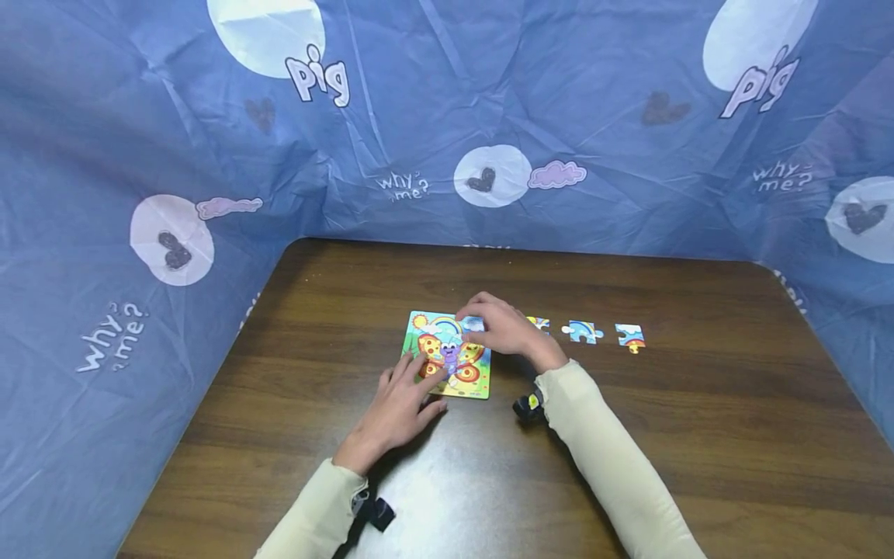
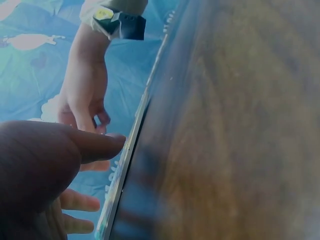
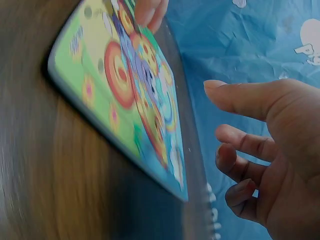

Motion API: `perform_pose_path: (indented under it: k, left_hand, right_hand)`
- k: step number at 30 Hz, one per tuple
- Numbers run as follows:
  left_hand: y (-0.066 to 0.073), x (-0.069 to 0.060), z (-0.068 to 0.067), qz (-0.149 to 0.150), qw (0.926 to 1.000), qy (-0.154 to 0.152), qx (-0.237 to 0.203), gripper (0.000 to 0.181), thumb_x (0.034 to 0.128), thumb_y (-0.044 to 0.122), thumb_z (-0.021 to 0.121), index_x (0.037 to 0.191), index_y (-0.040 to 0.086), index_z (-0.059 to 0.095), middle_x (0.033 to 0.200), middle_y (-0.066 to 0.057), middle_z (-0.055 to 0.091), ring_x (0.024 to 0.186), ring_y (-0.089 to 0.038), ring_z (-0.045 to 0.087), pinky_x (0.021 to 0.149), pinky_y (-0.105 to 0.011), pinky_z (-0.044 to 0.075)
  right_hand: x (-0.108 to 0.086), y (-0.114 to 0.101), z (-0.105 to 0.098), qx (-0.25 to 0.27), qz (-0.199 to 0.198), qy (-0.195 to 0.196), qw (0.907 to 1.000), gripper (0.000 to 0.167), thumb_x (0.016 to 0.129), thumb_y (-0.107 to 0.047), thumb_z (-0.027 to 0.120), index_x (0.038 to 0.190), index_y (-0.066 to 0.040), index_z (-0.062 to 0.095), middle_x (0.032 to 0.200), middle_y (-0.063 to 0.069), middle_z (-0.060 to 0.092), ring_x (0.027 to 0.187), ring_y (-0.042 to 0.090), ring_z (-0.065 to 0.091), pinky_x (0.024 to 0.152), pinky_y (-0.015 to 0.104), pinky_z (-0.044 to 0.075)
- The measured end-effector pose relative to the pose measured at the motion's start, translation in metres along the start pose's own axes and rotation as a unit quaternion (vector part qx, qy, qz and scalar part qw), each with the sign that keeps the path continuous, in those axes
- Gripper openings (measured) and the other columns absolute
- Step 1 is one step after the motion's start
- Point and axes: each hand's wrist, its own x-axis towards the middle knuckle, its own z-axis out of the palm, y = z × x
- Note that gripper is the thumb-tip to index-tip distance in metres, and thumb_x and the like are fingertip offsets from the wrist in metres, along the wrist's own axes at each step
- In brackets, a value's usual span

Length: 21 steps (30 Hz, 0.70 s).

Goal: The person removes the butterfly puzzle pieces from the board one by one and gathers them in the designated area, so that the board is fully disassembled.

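Note:
A square puzzle board (image 1: 478,383) with a smiling purple butterfly, a rainbow and a sun lies flat on the table. My left hand (image 1: 400,405) rests at its lower left, fingers spread over the picture and thumb near the bottom edge. Above the upper right corner hovers my right hand (image 1: 504,326). In the right wrist view this hand (image 3: 285,150) has loosely bent fingers with nothing between them, apart from the board (image 3: 112,50). It covers part of the board in the head view.
Three loose jigsaw pieces lie in a row to the right of the board: one partly hidden piece (image 1: 541,322), a rainbow piece (image 1: 583,331) and a blue and red piece (image 1: 630,335). Blue printed cloth (image 1: 419,116) hangs behind the brown table (image 1: 698,435).

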Motion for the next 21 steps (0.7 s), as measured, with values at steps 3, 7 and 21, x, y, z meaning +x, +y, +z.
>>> perform_pose_path:
  k: [3, 7, 21]
  left_hand:
    - [-0.001, -0.003, 0.001, 0.002, 1.0000, 0.000, 0.005, 0.050, 0.0954, 0.039, 0.065, 0.142, 0.023, 0.057, 0.156, -0.023, 0.040, 0.148, -0.050, 0.030, 0.112, -0.071, 0.031]
    - [-0.002, -0.005, 0.003, 0.006, 1.0000, -0.002, 0.006, 0.048, 0.0957, 0.038, 0.065, 0.141, 0.023, 0.058, 0.156, -0.022, 0.042, 0.146, -0.049, 0.032, 0.110, -0.070, 0.033]
    - [-0.003, -0.009, 0.006, 0.003, 0.9997, -0.012, 0.023, 0.049, 0.0959, 0.039, 0.064, 0.141, 0.021, 0.058, 0.158, -0.020, 0.040, 0.148, -0.049, 0.030, 0.113, -0.068, 0.032]
  right_hand:
    - [0.005, -0.006, 0.007, 0.006, -0.003, -0.006, 1.0000, 0.036, 0.093, -0.026, 0.071, 0.127, -0.015, 0.068, 0.132, 0.009, 0.058, 0.097, 0.024, 0.063, 0.086, 0.043, 0.052]
    - [0.009, -0.013, 0.017, 0.006, -0.004, -0.007, 1.0000, 0.037, 0.092, -0.027, 0.072, 0.127, -0.015, 0.067, 0.132, 0.009, 0.059, 0.115, 0.028, 0.062, 0.100, 0.048, 0.051]
    - [0.018, -0.035, 0.040, 0.001, 0.037, -0.036, 0.9987, 0.047, 0.094, -0.027, 0.068, 0.139, -0.015, 0.059, 0.142, 0.011, 0.052, 0.126, 0.030, 0.058, 0.102, 0.049, 0.051]
